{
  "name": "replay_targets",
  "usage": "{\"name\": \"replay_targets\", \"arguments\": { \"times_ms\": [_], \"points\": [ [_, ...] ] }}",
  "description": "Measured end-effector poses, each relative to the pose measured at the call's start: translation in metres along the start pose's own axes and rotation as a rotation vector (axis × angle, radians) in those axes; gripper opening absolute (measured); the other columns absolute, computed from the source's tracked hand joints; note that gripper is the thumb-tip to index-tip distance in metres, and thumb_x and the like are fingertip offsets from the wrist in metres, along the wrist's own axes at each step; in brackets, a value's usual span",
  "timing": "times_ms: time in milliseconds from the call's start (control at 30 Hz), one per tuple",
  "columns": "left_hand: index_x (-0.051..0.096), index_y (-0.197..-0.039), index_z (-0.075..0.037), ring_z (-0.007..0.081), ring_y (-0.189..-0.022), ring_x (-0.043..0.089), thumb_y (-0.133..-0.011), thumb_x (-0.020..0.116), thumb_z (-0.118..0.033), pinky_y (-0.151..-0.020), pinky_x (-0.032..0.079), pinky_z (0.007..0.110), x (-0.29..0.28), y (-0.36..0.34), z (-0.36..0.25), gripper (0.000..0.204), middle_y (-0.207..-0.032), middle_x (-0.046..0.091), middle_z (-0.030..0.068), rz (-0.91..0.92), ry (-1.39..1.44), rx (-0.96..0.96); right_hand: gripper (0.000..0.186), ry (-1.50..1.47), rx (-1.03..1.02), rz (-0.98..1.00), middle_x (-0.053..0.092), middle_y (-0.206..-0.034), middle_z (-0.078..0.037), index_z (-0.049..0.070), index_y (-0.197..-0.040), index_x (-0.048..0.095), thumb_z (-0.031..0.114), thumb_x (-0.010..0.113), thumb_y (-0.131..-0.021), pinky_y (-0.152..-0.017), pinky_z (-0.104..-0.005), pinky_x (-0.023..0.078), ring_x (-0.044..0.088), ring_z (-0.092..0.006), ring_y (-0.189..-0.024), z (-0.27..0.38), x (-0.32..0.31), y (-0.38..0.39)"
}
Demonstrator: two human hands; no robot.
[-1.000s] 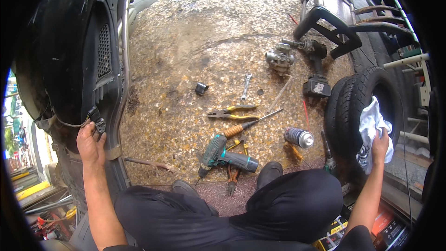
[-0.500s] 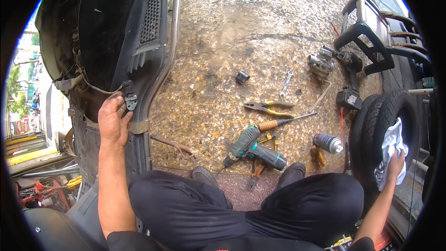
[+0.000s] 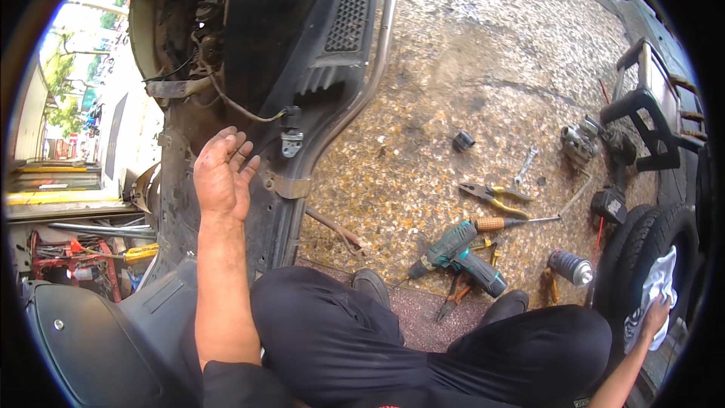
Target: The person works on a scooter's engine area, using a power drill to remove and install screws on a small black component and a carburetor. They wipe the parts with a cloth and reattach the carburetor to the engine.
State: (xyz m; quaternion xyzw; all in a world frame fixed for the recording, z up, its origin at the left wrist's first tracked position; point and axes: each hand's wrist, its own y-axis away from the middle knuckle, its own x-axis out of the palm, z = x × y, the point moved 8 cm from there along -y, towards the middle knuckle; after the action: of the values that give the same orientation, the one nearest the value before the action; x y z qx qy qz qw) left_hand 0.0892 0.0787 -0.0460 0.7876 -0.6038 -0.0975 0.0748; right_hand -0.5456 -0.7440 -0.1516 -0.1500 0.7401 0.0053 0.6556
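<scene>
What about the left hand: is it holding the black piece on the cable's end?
No, a gap shows between the left hand and the black piece on the cable.

near the front edge of the floor [image 3: 408,159], the drill [image 3: 451,246] hides part of the orange pliers [image 3: 451,303], and rightward the rag [image 3: 654,287] covers some of a tyre [image 3: 682,228].

We saw daylight fall strongly on the far part of the speckled floor [image 3: 483,23], while the street [image 3: 109,125] at the left was washed almost to white. On the black vehicle panel [image 3: 276,30], we could distinguish little detail. Toward the round dark rim, we noticed bent edges and bluish fringes.
</scene>
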Motion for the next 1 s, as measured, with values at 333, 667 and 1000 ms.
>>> {"name": "replay_targets", "arguments": {
  "times_ms": [333,667,1000],
  "points": [
    [0.057,-0.122,0.005,0.0189,-0.083,0.062,-0.091,0.060,-0.013,-0.077,0.052,0.034,0.007,-0.002,-0.002,0.036,-0.099,0.065,0.0122,0.279,0.133,0.066,0.072,-0.050,0.011,0.068,0.064,-0.117,-0.030,-0.002,-0.130,0.057,0.058,0.053,-0.089,-0.096,-0.0484,0.047,0.061,-0.0453,-0.111,0.043,-0.014,0.036],
    [0.056,-0.123,-0.003,0.0089,-0.082,0.058,-0.099,0.056,-0.017,-0.076,0.049,0.026,0.087,0.027,-0.012,0.028,-0.094,0.061,0.0009,0.516,-0.085,0.119,0.063,-0.407,0.111,-0.098,0.068,-0.106,-0.027,0.001,-0.122,0.062,0.047,0.075,-0.080,-0.090,-0.0441,0.051,0.065,-0.0402,-0.103,0.082,-0.118,0.046],
    [0.047,-0.135,0.002,0.0203,-0.094,0.063,-0.097,0.053,-0.038,-0.073,0.057,0.032,0.344,0.191,-0.052,0.056,-0.107,0.062,0.0123,1.304,0.107,0.056,0.041,-1.569,-0.413,-0.519,0.059,-0.111,-0.022,-0.005,-0.117,0.051,0.026,0.059,-0.093,-0.083,-0.0394,0.054,0.065,-0.0314,-0.091,0.232,-0.367,0.027]
  ]
}}
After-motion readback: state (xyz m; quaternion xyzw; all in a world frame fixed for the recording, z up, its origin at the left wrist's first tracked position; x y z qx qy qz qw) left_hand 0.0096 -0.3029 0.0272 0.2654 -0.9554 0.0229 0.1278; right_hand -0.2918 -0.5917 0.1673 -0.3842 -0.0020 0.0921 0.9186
